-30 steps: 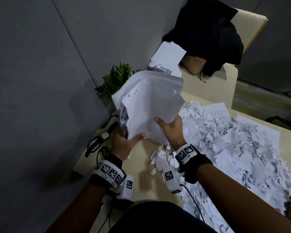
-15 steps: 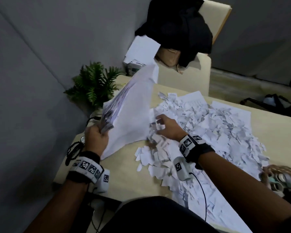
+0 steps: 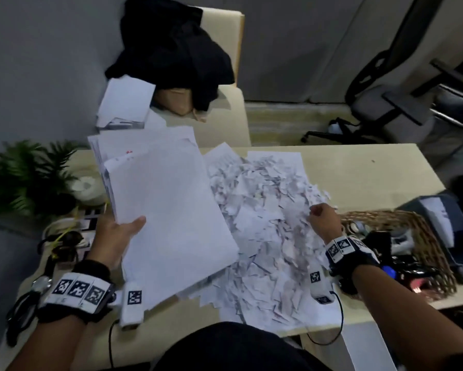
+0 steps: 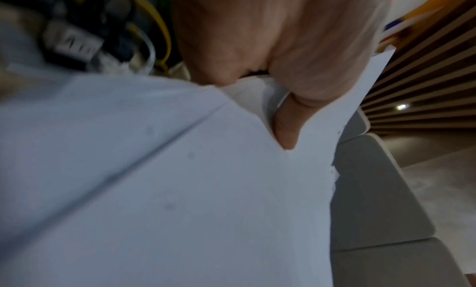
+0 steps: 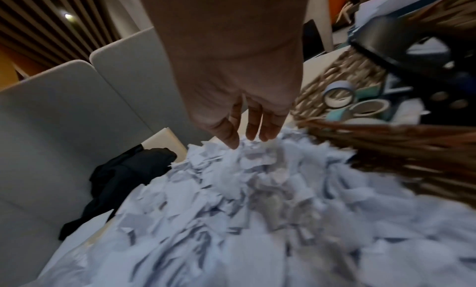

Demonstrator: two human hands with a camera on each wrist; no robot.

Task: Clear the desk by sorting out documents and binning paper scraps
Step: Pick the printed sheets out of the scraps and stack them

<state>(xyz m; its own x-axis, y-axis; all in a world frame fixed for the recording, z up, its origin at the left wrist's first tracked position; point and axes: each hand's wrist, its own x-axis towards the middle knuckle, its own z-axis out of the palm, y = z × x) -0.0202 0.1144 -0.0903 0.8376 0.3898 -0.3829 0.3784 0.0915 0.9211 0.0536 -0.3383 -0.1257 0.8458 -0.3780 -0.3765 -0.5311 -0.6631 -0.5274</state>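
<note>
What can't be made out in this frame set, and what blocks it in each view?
- Left hand fingers: head view, hidden under the stack of sheets it grips; only the thumb shows.
- Print on the sheets: left wrist view, blurred.
- Whether the right hand pinches any paper scraps: right wrist view shows straight fingertips at the pile, contact unclear.
- Wicker basket contents: motion-blurred, partly cut off.
- A bin: in no view.

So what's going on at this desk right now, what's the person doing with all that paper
A person is sorting paper at a desk. Their left hand grips a stack of whole sheets, thumb on top, tilted above the desk's left side. Their right hand reaches into the big pile of torn paper scraps, fingertips touching the pieces, right beside a wicker basket of tape rolls. No bin is in view.
</note>
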